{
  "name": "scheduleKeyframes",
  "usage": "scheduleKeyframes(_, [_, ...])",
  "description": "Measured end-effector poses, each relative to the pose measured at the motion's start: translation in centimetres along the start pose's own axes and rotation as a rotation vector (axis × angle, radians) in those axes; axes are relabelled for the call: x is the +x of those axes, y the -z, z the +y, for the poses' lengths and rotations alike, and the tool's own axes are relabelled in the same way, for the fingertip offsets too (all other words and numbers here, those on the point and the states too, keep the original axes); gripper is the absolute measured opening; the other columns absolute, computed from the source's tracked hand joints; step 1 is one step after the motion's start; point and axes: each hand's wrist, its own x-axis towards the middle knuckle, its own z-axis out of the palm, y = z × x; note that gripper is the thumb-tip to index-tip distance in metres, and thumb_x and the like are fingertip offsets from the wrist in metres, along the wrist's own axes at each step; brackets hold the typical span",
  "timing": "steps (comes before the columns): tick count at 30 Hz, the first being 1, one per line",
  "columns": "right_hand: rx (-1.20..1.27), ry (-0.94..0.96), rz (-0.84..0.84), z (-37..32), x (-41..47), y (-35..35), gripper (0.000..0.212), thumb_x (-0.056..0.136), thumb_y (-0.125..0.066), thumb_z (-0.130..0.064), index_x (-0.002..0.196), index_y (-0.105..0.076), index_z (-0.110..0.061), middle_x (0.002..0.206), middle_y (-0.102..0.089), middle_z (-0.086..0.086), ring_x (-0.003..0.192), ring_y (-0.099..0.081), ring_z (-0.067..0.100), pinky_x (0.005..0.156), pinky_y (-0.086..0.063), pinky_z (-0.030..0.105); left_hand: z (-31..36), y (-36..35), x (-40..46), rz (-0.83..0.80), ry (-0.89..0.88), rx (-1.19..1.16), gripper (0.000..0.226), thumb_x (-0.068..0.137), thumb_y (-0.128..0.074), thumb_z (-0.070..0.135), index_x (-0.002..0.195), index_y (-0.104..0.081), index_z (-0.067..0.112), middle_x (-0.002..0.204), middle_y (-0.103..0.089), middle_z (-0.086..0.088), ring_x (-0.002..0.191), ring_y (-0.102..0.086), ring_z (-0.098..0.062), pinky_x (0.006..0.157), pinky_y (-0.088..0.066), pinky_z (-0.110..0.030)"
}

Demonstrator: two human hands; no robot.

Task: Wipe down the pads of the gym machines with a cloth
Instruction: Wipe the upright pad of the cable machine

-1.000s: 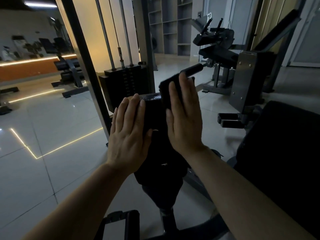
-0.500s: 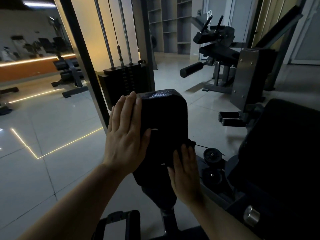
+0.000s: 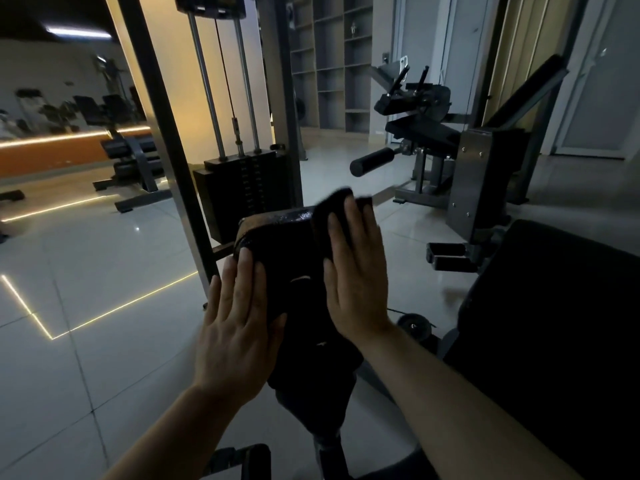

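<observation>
A black padded rest point(image 3: 289, 268) of a gym machine stands upright in front of me, its top edge glossy. My left hand point(image 3: 237, 327) lies flat against the pad's left side with straight fingers. My right hand point(image 3: 355, 268) presses a dark cloth point(image 3: 334, 206) flat against the pad's upper right corner, fingers straight; the cloth sticks out above the fingertips. A large black seat pad point(image 3: 554, 323) fills the right of the view.
A weight stack point(image 3: 246, 192) with guide rods and a steel frame post point(image 3: 162, 140) stands just behind the pad. A leg machine with a roller pad point(image 3: 372, 162) is at the back right. A bench point(image 3: 133, 157) stands at the left on the tiled floor.
My right hand has slid with the cloth from the pad's lower right edge up to its upper right corner. My left hand has slipped slightly lower on the left side.
</observation>
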Motion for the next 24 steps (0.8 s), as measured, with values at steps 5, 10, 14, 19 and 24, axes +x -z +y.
scheduleKeyframes(5, [-0.116,-0.042,-0.072,0.8,-11.3,-1.8,0.053,0.103,-0.026,-0.031,0.151,-0.007,-0.02,0.16,0.001,0.004,0.146,-0.007,0.031,0.117,-0.016,0.046,-0.5,0.6,0.0,-0.021,-0.025,0.065,0.067,0.099,-0.026,0.043,0.152,-0.005,0.008,0.16,0.003,-0.011,0.146,-0.005,-0.033,0.118,-0.009,-0.049])
scheduleKeyframes(10, [-0.176,-0.046,-0.148,1.2,-15.8,-1.9,0.055,0.103,-0.026,-0.033,0.152,-0.005,-0.019,0.16,0.001,0.003,0.146,-0.002,0.027,0.11,-0.021,0.047,-1.1,0.9,0.1,-0.016,-0.084,0.149,0.063,0.101,-0.022,0.045,0.151,-0.008,0.008,0.159,-0.001,-0.012,0.145,-0.008,-0.034,0.118,-0.008,-0.049])
scheduleKeyframes(14, [-0.08,-0.013,-0.096,1.0,-8.6,-1.3,0.054,0.103,-0.025,-0.032,0.152,-0.003,-0.024,0.16,0.004,-0.001,0.146,-0.001,0.027,0.117,-0.013,0.047,-1.5,0.2,0.2,0.021,-0.118,0.193,0.066,0.1,-0.025,0.044,0.151,-0.003,0.01,0.159,0.006,-0.011,0.146,-0.002,-0.032,0.119,-0.002,-0.046])
scheduleKeyframes(19, [-0.036,-0.046,0.027,-0.6,1.2,-0.2,0.047,0.1,-0.029,-0.026,0.145,-0.025,-0.01,0.154,-0.021,0.016,0.144,-0.013,0.033,0.113,-0.023,0.052,-1.6,-0.8,0.0,0.071,-0.125,0.15,0.068,0.099,-0.033,0.04,0.15,-0.006,0.004,0.158,0.005,-0.014,0.145,-0.004,-0.037,0.119,-0.004,-0.048])
scheduleKeyframes(24, [-0.081,-0.111,0.091,-1.0,-1.6,-1.4,0.048,0.099,-0.032,-0.028,0.141,-0.029,-0.007,0.149,-0.03,0.022,0.14,-0.021,0.039,0.113,-0.025,0.051,-0.8,-1.6,0.4,0.127,-0.072,0.095,0.07,0.096,-0.041,0.037,0.146,-0.012,-0.002,0.155,-0.001,-0.013,0.144,-0.002,-0.035,0.118,-0.008,-0.049])
